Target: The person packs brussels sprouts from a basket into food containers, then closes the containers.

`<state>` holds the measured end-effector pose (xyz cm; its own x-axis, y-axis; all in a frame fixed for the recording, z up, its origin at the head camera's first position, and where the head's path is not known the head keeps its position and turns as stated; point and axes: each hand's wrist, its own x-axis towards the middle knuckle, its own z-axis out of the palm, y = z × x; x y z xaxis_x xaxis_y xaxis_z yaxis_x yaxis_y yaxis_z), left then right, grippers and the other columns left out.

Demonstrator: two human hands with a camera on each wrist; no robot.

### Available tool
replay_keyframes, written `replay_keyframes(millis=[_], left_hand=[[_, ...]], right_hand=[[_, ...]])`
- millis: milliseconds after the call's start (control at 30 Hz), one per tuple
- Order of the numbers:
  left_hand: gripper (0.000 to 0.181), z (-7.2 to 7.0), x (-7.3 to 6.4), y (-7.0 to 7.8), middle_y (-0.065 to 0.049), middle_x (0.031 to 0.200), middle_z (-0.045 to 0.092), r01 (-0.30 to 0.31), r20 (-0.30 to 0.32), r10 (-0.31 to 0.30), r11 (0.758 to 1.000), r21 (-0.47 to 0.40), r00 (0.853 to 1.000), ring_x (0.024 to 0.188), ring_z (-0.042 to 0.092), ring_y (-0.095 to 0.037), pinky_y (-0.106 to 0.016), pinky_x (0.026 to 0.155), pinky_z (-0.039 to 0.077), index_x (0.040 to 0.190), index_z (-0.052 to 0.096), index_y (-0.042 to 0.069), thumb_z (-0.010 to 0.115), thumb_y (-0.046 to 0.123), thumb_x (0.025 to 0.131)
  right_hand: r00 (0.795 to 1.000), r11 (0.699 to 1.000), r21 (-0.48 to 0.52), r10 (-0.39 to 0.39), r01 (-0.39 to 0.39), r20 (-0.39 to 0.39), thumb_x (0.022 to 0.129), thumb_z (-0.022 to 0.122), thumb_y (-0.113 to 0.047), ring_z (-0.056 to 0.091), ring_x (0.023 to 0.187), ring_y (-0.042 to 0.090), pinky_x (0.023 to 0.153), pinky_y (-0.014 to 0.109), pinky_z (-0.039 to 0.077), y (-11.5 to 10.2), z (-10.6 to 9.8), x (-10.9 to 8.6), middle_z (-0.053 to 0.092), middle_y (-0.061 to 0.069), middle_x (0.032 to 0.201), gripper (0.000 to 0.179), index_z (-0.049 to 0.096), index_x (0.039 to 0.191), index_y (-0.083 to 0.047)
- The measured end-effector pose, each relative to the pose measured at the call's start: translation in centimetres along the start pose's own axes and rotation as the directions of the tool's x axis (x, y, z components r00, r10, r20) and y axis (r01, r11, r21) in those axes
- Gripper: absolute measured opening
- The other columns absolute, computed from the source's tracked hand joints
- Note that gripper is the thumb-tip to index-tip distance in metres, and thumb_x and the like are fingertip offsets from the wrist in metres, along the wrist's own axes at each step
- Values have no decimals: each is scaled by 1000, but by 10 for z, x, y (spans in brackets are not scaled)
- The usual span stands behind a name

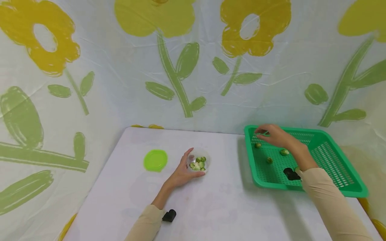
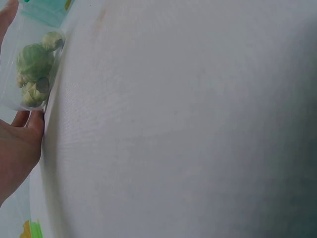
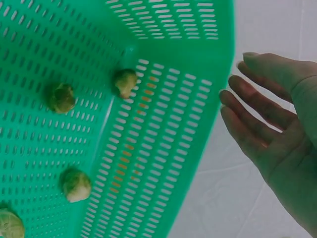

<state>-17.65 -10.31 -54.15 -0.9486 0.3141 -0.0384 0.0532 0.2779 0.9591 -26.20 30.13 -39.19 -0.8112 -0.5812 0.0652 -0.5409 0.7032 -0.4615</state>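
My left hand [image 1: 183, 172] grips a clear round plastic tub [image 1: 208, 158] on the table, thumb on the near side and fingers around the far left. Several green Brussels sprouts [image 1: 198, 164], some looking cut, lie inside it; in the left wrist view these sprouts [image 2: 35, 63] show through the wall. Over the back left corner of a green slotted basket [image 1: 340, 192] hovers my right hand [image 1: 274, 135]. Its fingers are loosely bent with nothing between them, as the right wrist view shows by the basket's rim. Several sprouts [image 1: 284, 152] lie scattered on the basket's floor.
A bright green round lid [image 1: 155, 160] with a small tab lies flat, left of the tub. The white-covered table [image 1: 226, 207] ends at a flower-printed cloth backdrop [image 1: 217, 110]. Black wrist-camera mounts [image 1: 169, 216] stick out from both sleeves.
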Motion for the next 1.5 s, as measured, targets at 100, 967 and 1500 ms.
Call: replay_keyframes(millis=[100, 967, 1500], left_hand=[[114, 0, 1, -5, -8, 166, 21, 0, 8, 0, 1000, 20, 1000, 154, 21, -27, -59, 119, 25, 164, 14, 33, 89, 45, 80], [110, 0, -1, 1, -11, 166, 19, -28, 14, 28, 1000, 6, 1000, 154, 19, -28, -59, 118, 25, 165, 15, 28, 89, 35, 83], [110, 0, 1, -1, -11, 166, 20, -9, 2, 9, 1000, 24, 1000, 154, 19, -30, -60, 118, 25, 164, 15, 31, 88, 39, 83]], right_hand=[[1000, 1000, -11, 10, -9, 28, 99, 66, -2, 64, 107, 46, 91, 58, 52, 8, 2, -1, 67, 29, 115, 24, 67, 118, 12], [971, 993, -12, 115, -115, 210, 100, 65, -3, 60, 113, 53, 90, 59, 52, 45, 24, -7, 64, 34, 121, 31, 62, 124, 17], [971, 993, -2, 119, -122, 207, 100, 64, -1, 61, 110, 52, 91, 57, 52, 49, 37, -5, 64, 34, 119, 31, 61, 124, 18]])
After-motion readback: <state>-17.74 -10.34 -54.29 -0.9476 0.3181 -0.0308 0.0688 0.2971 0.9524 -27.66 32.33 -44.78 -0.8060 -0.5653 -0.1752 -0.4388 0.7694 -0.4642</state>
